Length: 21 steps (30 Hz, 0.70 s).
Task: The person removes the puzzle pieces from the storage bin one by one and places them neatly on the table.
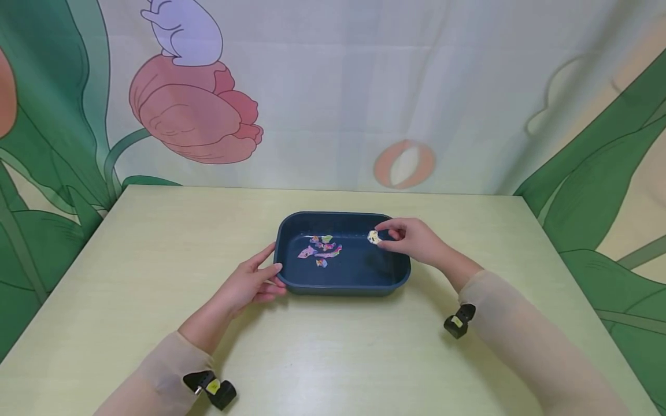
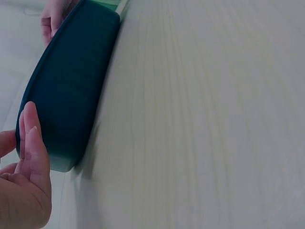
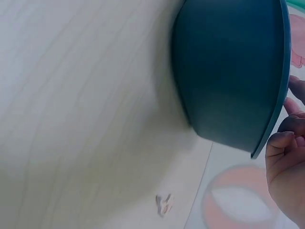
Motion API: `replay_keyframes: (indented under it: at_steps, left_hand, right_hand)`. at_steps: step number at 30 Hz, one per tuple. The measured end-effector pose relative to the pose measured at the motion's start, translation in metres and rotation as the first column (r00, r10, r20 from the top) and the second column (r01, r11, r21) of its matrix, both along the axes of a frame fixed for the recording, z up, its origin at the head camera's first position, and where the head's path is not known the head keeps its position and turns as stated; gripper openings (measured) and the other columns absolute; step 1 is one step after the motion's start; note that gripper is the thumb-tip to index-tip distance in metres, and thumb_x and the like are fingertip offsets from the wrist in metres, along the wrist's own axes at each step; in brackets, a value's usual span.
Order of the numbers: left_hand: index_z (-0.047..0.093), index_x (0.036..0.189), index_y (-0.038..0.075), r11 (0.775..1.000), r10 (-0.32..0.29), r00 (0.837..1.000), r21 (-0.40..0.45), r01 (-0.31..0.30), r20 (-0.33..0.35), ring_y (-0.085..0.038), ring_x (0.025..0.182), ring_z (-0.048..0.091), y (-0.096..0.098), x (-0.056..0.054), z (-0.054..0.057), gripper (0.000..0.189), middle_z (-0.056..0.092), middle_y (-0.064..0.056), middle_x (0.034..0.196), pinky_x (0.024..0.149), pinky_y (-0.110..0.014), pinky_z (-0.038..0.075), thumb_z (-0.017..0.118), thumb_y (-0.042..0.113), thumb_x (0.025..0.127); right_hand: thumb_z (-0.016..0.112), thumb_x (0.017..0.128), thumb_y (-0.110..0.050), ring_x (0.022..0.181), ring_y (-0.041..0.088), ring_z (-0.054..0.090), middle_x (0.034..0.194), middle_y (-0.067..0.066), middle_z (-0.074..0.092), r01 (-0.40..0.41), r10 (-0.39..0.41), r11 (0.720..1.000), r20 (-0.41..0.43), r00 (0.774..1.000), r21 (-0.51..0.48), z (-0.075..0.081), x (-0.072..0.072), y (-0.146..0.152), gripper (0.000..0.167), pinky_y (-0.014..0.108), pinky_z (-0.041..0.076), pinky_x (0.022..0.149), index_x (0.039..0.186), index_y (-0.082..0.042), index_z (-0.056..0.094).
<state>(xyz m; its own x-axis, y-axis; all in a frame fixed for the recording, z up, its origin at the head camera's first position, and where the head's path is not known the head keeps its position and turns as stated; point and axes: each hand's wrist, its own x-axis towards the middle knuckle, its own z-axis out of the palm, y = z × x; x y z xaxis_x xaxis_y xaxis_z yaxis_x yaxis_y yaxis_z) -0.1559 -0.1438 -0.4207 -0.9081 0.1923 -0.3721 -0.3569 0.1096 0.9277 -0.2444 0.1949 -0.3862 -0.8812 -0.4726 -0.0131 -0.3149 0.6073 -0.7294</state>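
Note:
A dark blue rectangular tray (image 1: pixel 343 287) sits on the table. My left hand (image 1: pixel 247 284) grips its left end, thumb at the rim and other fingers along the outer wall; the left wrist view shows these fingers against the tray's side (image 2: pixel 66 90). Over the tray's right part, my right hand (image 1: pixel 413 240) pinches a small whitish sticker-like piece (image 1: pixel 373 237) with dark and yellow marks between thumb and forefinger. Several small colourful sticker-like pieces (image 1: pixel 319 251), mostly pink and purple, lie on the tray's floor at the left. In the right wrist view, the pinched piece is hidden.
The pale wood-grain table (image 1: pixel 333 358) runs back to a printed curtain (image 1: pixel 333 104) with flowers and leaves. A small whitish piece (image 3: pixel 164 205) lies on the table in the right wrist view. Black wrist cameras (image 1: pixel 218 393) hang at both sleeves.

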Motion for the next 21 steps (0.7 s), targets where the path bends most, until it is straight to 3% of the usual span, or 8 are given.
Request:
replay_keyframes:
  at_steps: [12, 21]
  left_hand:
    - [0.021, 0.15, 0.027, 1.0, 0.012, 1.0, -0.001, -0.012, 0.012, -0.021, 0.071, 0.068, 0.001, 0.0, 0.001, 0.061, 0.066, -0.008, 0.077, 0.059, -0.026, 0.053, 0.052, 0.022, 0.097]
    - [0.021, 0.149, 0.028, 1.0, 0.013, 1.0, -0.002, -0.013, 0.015, -0.019, 0.069, 0.068, 0.002, 0.0, 0.002, 0.06, 0.065, -0.008, 0.076, 0.058, -0.026, 0.053, 0.05, 0.02, 0.097]
  right_hand:
    - [0.072, 0.083, -0.018, 0.058, 0.017, 0.037, 0.07, 0.002, 0.04, 0.088, -0.088, 0.996, 0.038, 0.995, 0.012, -0.001, 0.005, 0.027, 0.034, 0.023, 0.028, 0.045, 0.114, -0.006, 0.065]
    - [0.072, 0.083, -0.018, 0.061, 0.017, 0.039, 0.07, 0.002, 0.042, 0.106, -0.106, 0.994, 0.006, 0.994, -0.007, -0.006, 0.007, 0.046, 0.035, 0.024, 0.034, 0.051, 0.113, -0.002, 0.064]
